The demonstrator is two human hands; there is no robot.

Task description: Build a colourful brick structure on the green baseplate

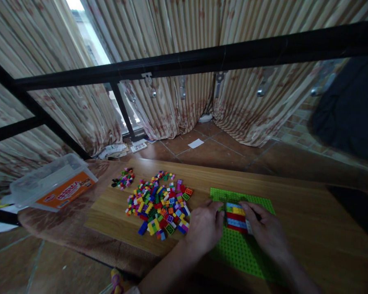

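Note:
A green studded baseplate (pixel 242 249) lies on a wooden board (pixel 309 228). On it stands a small block of stacked bricks (pixel 235 217) in blue, yellow, red and white layers. My left hand (pixel 205 228) rests at the block's left side, fingers curled against it. My right hand (pixel 267 228) presses on the block's right side, fingers bent over its edge. Left of the hands lies a heap of loose coloured bricks (pixel 159 204).
A smaller cluster of bricks (pixel 124 179) lies at the board's far left. A clear plastic box with an orange label (pixel 53 183) sits on a patterned surface to the left. Black metal rails (pixel 202 59) cross in front of striped curtains (pixel 178 81). Papers (pixel 196 143) lie on the tiled floor.

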